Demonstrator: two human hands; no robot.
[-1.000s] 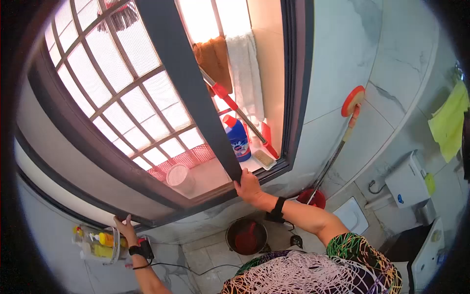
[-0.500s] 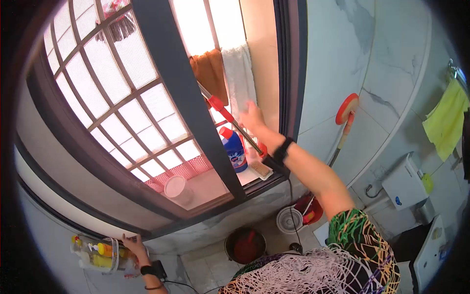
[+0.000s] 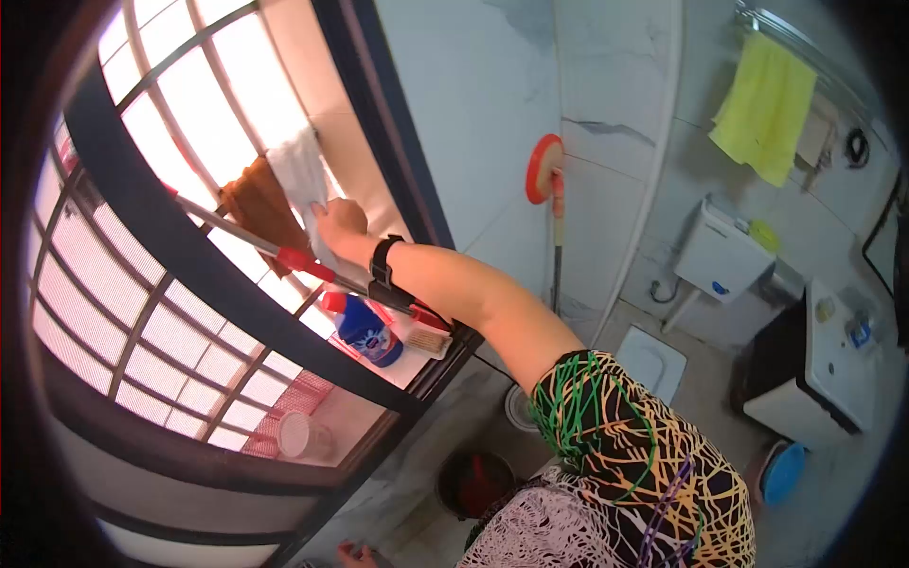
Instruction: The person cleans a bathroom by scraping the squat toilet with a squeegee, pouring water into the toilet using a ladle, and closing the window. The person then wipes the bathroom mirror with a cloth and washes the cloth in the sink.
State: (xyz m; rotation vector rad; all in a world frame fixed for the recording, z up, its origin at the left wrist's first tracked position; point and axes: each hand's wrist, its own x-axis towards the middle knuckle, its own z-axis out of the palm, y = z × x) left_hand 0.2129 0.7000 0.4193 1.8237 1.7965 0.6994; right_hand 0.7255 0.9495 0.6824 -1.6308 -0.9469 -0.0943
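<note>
My right hand (image 3: 343, 227) reaches through the open window and is closed on the lower part of a white cloth (image 3: 298, 170). The cloth hangs from the window bars and is drawn together at the grip. Beside it hangs a brown cloth (image 3: 258, 210). A pole with red joints (image 3: 298, 263) slants across the opening, just below my right hand. Under the pole, on the sill, are a blue bottle with a red cap (image 3: 371, 333) and a scrub brush (image 3: 428, 343). My left hand (image 3: 355, 554) shows only in part at the bottom edge, its fingers loosely apart and holding nothing visible.
The dark window frame (image 3: 222, 270) crosses the left side. A long-handled round mop (image 3: 546, 170) leans on the tiled wall. A dark bucket (image 3: 475, 483) stands on the floor. A yellow towel (image 3: 767, 109), a white cistern (image 3: 724, 251) and a washbasin cabinet (image 3: 805, 374) are at the right.
My right hand has taken hold of the white cloth, which is now pulled together. My left hand has left the wall rack of bottles and dropped lower. The view has turned to the right.
</note>
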